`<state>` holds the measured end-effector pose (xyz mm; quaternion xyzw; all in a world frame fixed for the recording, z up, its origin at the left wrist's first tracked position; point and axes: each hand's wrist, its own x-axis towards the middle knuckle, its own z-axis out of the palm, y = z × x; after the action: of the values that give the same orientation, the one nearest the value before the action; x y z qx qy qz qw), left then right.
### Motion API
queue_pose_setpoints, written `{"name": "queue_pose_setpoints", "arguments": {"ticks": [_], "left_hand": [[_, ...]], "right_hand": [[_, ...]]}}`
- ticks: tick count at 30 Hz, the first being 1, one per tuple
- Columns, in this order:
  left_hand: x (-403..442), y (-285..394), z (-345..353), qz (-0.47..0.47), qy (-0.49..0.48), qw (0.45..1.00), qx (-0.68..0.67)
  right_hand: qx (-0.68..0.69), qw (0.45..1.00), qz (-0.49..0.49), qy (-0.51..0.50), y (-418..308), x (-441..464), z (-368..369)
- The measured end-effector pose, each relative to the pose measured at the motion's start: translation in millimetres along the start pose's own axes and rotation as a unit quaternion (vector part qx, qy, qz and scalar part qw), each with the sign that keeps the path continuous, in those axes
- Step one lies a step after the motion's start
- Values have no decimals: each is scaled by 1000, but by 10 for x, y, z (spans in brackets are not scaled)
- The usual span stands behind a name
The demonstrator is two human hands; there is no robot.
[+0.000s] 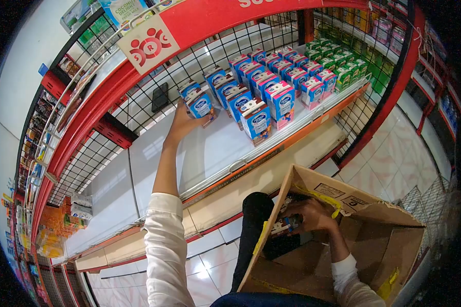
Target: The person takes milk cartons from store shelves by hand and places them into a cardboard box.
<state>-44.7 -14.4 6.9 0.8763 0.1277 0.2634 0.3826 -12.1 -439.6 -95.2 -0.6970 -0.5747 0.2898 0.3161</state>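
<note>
My left hand (pixel 183 122) is closed around a small blue-and-brown milk carton (pixel 201 106) on the white shelf (pixel 164 146). Behind it stands another carton of the same kind (pixel 188 88). To its right a row of blue-and-brown cartons (pixel 256 123) runs back from the shelf's front edge. Inside an open cardboard box (pixel 353 235), my right hand (pixel 312 215) has its fingers curled on a dark carton (pixel 284 225), partly hidden by the hand and shadow.
Pink-and-blue cartons (pixel 280 105) and green cartons (pixel 348 75) stand in rows at the right. A phone (pixel 160 97) leans by the back mesh. An orange price strip (pixel 292 137) lines the shelf edge. Orange packs (pixel 61 225) sit at the far left.
</note>
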Motion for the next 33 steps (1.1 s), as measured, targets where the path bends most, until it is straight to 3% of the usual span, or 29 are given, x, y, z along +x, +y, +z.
{"name": "queue_pose_setpoints", "arguments": {"ticks": [5,13,20,33], "left_hand": [[-13,39,13,-7,-2,1000,-20],[35,-50,-18,-9,-18,1000,11],[13,80,-4,-20,-10,1000,-9],[35,20,-9,0,-11,1000,-11]], "right_hand": [[59,998,13,13,231,-60,151],[-87,992,-76,55,200,-19,127],[-66,997,-12,33,98,1,91],[-61,994,-78,32,63,16,25]]}}
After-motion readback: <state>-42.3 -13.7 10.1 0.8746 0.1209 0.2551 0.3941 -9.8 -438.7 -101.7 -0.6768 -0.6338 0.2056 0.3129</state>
